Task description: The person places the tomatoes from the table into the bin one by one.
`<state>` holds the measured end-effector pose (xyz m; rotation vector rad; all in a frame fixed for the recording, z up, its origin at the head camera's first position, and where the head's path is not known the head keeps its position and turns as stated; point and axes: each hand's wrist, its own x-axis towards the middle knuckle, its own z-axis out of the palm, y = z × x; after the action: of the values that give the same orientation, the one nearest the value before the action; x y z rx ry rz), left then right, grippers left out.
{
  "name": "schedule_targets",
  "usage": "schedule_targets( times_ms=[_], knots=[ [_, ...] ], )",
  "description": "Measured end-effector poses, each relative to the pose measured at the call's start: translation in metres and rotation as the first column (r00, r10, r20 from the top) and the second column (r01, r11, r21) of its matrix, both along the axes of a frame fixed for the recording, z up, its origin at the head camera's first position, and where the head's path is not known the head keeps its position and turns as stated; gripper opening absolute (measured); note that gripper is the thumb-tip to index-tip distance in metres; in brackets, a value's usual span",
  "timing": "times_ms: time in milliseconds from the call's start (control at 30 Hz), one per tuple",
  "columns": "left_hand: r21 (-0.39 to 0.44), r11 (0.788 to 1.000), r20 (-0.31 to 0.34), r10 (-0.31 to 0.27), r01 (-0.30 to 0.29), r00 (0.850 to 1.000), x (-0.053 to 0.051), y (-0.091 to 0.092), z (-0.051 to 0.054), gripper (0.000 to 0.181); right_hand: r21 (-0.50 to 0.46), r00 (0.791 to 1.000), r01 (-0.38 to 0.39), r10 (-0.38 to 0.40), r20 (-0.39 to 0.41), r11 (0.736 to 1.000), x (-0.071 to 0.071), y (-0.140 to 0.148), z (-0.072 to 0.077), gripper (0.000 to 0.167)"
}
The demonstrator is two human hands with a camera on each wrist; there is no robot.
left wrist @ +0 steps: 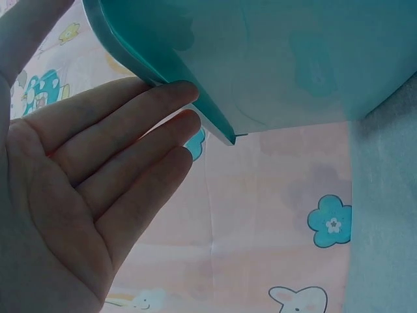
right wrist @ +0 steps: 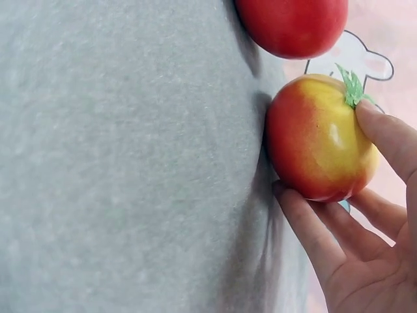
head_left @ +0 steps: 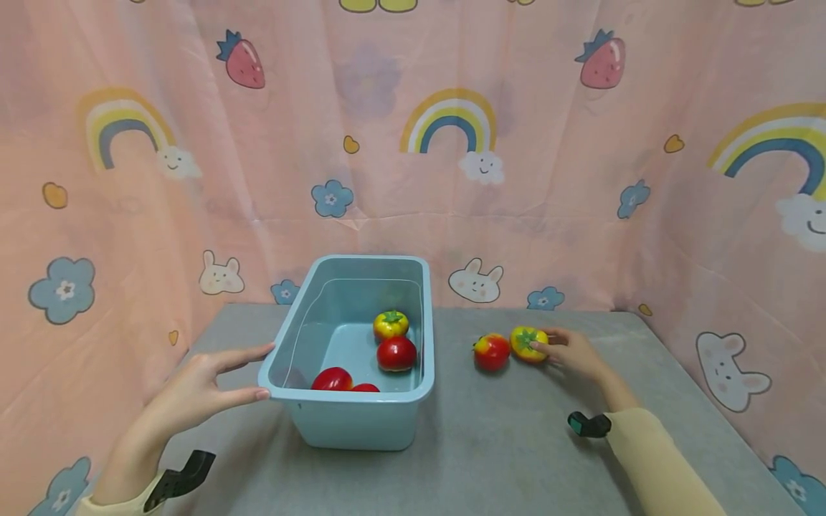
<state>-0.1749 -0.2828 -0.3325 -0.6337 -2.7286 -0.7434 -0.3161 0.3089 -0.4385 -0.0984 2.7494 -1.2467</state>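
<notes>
On the grey table, my right hand [head_left: 571, 352] holds a yellow-and-red tomato [head_left: 528, 344] from its right side. In the right wrist view the thumb lies near the green stem of this tomato [right wrist: 319, 140], and the fingers are beneath and beside it. A redder tomato [head_left: 492, 352] sits just left of it. My left hand [head_left: 200, 387] touches the near left corner of a light blue plastic tub [head_left: 358, 423]. Its fingers [left wrist: 130, 130] are fairly straight along the rim. Inside the tub lie a yellow tomato [head_left: 390, 325], a dark red one [head_left: 396, 354] and more red fruit [head_left: 332, 379], partly hidden by the near wall.
The grey table [head_left: 490, 459] reaches back to a pink curtain [head_left: 277, 158] printed with rainbows, rabbits and flowers, which also hangs along both sides. Black wrist cameras [head_left: 181, 479] are strapped to both forearms. The tub stands left of the middle.
</notes>
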Motion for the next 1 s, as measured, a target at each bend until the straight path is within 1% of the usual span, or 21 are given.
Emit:
schedule_targets(
  times_ms=[167,400,533,733,1000],
  knots=[
    [0.010,1.000,0.000,-0.005,0.005,1.000,-0.001,-0.001,-0.002,0.058,-0.014,1.000,0.001,-0.001,-0.010,1.000,0.002,0.004,-0.004,0.080],
    [0.020,1.000,0.001,-0.010,0.010,1.000,-0.002,-0.001,-0.002,0.059,0.008,0.999,0.025,-0.025,-0.044,1.000,0.004,0.008,-0.006,0.081],
    [0.024,1.000,0.009,-0.013,0.013,1.000,-0.002,-0.001,-0.002,0.059,0.021,0.998,0.027,-0.026,-0.058,0.999,0.007,0.008,-0.004,0.081],
    [0.027,1.000,0.017,-0.012,0.011,1.000,-0.002,-0.001,-0.002,0.059,0.055,0.996,0.042,-0.038,-0.075,0.998,0.014,0.006,0.005,0.081],
    [0.022,1.000,0.018,-0.005,0.005,1.000,-0.002,-0.001,-0.001,0.059,0.048,0.986,0.027,-0.018,-0.164,0.999,0.030,-0.004,0.021,0.073]
  ],
)
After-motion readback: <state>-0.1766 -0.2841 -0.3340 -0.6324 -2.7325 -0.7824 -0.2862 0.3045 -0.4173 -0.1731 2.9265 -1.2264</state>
